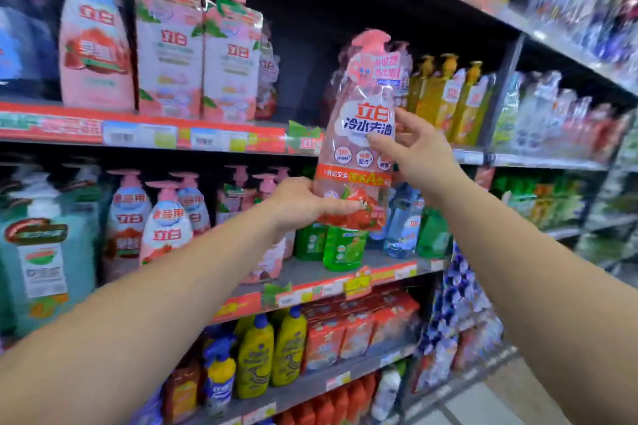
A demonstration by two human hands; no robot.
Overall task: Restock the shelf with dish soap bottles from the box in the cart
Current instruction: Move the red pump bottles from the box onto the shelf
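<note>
Pink dish soap bottle (359,145) upright, off the shelf edge (145,134). My left hand (303,203) wraps its base at 7 o'clock; right hand (414,152) fingers loosely curled on the label at 3 o'clock.

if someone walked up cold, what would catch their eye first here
First, the pink pump bottle of dish soap held up at centre frame, in front of the dark gap on the upper shelf. The left hand has its grip round the bottle's base and the right hand steadies its side near the label. Next, the row of big pink pump bottles standing on that shelf to the left of the gap.
</note>
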